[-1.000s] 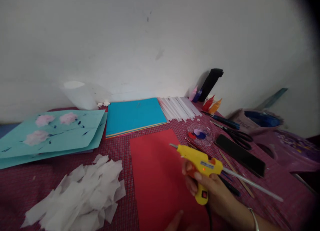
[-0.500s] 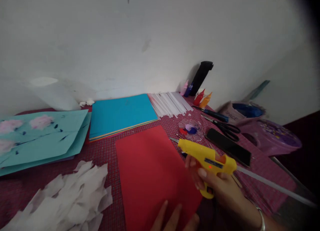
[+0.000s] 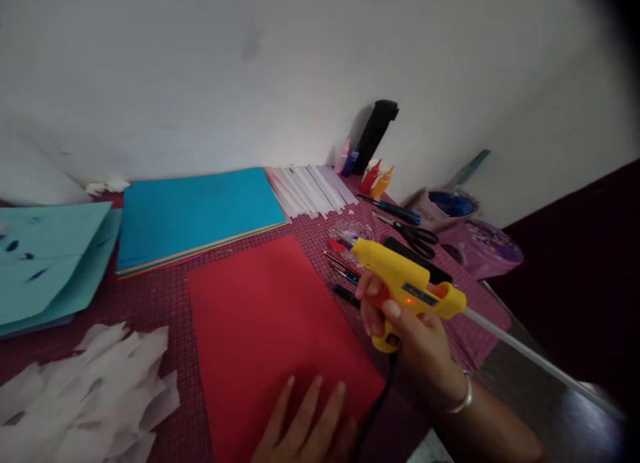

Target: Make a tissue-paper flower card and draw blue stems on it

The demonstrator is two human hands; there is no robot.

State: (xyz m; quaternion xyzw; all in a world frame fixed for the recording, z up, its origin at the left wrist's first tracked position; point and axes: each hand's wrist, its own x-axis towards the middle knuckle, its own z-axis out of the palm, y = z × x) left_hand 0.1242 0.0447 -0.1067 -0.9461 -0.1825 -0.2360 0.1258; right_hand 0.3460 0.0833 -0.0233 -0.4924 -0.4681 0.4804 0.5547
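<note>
A yellow hot glue gun [image 3: 395, 266] is in my right hand [image 3: 415, 336], its fingers wrapped round the handle. Its nozzle points left and a small red light glows on its side. A long white glue stick [image 3: 530, 353] juts from the back, and a dark cord hangs from the handle. My left hand [image 3: 305, 423] lies flat with spread fingers on the lower part of a red paper sheet [image 3: 270, 316]. The glue gun is held above the table, just right of the sheet.
Cut white paper pieces [image 3: 90, 396] lie at left, below a folded teal card [image 3: 50, 263]. Behind are stacked coloured sheets [image 3: 200, 216] and white strips [image 3: 315, 189]. At right are scissors [image 3: 415, 236], paint bottles [image 3: 370, 177], a black phone [image 3: 425, 259] and a pink container [image 3: 475, 253].
The view has swung right, so things sit further left. My left hand shows more fully on the red sheet. The glue gun stays in my right hand, now uncovering pens beside the sheet.
</note>
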